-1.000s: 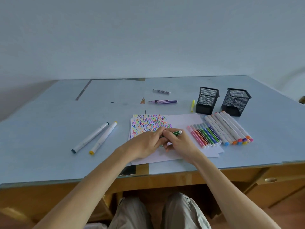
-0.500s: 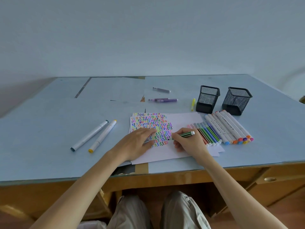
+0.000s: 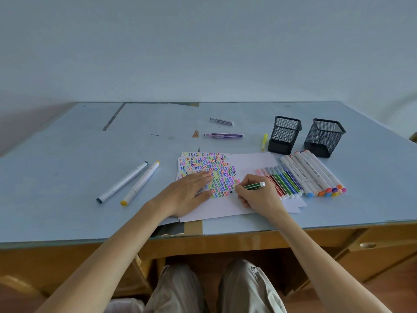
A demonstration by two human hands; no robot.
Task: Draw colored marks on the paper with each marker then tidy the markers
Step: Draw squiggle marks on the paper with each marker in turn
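The right hand (image 3: 257, 195) gripped a green marker (image 3: 252, 186) in a writing hold, fingers curled round the barrel, its tip down on the paper (image 3: 248, 163) at the right end of the lowest row of squiggles and its white back end pointing up and to the right. That slant looked suited to adding one more mark to the row. The left hand (image 3: 189, 190) lay flat and relaxed, fingers straight, pressing on the coloured part of the sheet, most likely to stop the paper sliding under the pen. Something thin and grey showed under its fingers, perhaps the marker's cap, though this could not be told for sure.

The paper, a small stack of sheets, lay at the near edge of the table (image 3: 67, 177), directly before the person, with rows of many-coloured wavy marks filling its upper left part.

Just right of the writing hand, a row of thin markers (image 3: 282, 179) lay side by side on the sheet's right edge, and touching them a row of thick white markers (image 3: 313, 175), apparently lined up within easy reach. Behind these stood two black mesh pen holders (image 3: 325, 136), probably where the markers belonged. Two more thick white markers (image 3: 128, 181) lay well to the left. A yellow highlighter (image 3: 264, 141) and several purple pens (image 3: 223, 135) lay further back.
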